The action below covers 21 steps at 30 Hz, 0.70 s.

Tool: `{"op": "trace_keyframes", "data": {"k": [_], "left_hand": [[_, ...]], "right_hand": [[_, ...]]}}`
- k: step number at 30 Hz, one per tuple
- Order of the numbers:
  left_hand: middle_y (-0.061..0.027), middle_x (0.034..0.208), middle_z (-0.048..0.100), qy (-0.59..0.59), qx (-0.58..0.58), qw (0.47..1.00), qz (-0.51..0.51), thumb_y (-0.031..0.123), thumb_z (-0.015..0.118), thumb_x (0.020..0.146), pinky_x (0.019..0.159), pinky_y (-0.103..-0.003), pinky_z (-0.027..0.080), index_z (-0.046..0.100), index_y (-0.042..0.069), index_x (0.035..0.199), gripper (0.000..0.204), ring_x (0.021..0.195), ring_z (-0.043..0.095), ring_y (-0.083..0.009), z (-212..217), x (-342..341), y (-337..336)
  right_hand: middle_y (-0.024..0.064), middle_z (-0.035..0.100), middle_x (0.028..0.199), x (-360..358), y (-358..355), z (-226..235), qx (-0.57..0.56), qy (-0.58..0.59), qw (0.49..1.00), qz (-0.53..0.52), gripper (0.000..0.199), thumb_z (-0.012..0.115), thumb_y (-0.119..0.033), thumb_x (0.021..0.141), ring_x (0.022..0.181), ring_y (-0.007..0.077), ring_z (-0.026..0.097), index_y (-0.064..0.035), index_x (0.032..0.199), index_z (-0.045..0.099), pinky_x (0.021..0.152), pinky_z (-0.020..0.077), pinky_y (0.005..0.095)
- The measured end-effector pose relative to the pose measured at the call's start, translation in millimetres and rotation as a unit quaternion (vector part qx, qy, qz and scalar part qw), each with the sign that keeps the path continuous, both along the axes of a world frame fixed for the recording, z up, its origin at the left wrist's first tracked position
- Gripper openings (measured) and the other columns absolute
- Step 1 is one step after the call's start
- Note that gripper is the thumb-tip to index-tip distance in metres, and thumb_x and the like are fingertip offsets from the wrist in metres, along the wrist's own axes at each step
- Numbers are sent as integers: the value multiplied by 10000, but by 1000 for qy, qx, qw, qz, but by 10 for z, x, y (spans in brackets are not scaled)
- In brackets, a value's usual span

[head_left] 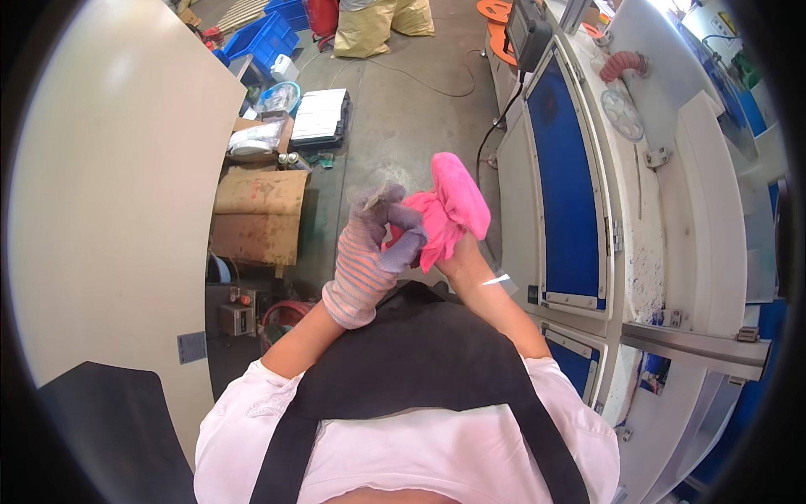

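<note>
Hot-pink cloth is bunched over the right hand, held up in front of the black apron; how those covered fingers stand, I can't tell. Close beside, the left hand, in a striped knit glove, curls its fingers toward the cloth's edge, and whether they pinch it is hidden from here. Grey floor stretches away below, crossed by a thin cable. White cabinet with blue panels on the right, cream panel on the left, blue plastic crates and yellow sacks at the far end.
</note>
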<state>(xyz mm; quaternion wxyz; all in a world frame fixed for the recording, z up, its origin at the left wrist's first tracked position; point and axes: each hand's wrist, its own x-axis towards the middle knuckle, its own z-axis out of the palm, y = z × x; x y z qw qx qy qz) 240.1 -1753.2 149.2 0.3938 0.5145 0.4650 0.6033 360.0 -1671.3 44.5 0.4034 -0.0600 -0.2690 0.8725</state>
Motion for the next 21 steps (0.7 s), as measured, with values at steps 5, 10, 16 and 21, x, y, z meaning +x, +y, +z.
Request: {"op": "trace_keyframes", "data": {"k": [5,10,16,21], "left_hand": [[-62,830,616,28,-91,995,4,-57,630,795,742,-266,476,409,51,1286,549,791,585,-121,-57,-44,213],[-35,774,592,41,-158,986,-14,-7,670,793,633,-235,456,406,45,1283,559,688,556,-92,-19,-114,333],[-18,727,565,114,-185,976,-5,34,712,769,627,-227,450,406,24,1285,601,649,534,-85,-28,-333,421],[-14,718,561,68,-230,970,-35,34,725,751,635,-229,454,415,4,1289,622,651,541,-89,13,-584,428]], "right_hand": [[133,622,1001,41,170,-57,-5,50,999,-2,324,550,-276,939,939,214,605,14,1082,568,825,513,345],[117,623,1030,-39,148,-111,206,-121,955,-177,327,613,-219,918,953,206,611,-12,1164,553,805,528,351],[105,617,1047,-231,33,170,93,-126,973,-172,364,646,-208,904,927,203,628,-24,1201,544,766,552,349],[105,624,1000,-403,22,212,85,-71,984,-139,336,639,-223,909,862,209,641,-14,1158,556,699,566,349]]}}
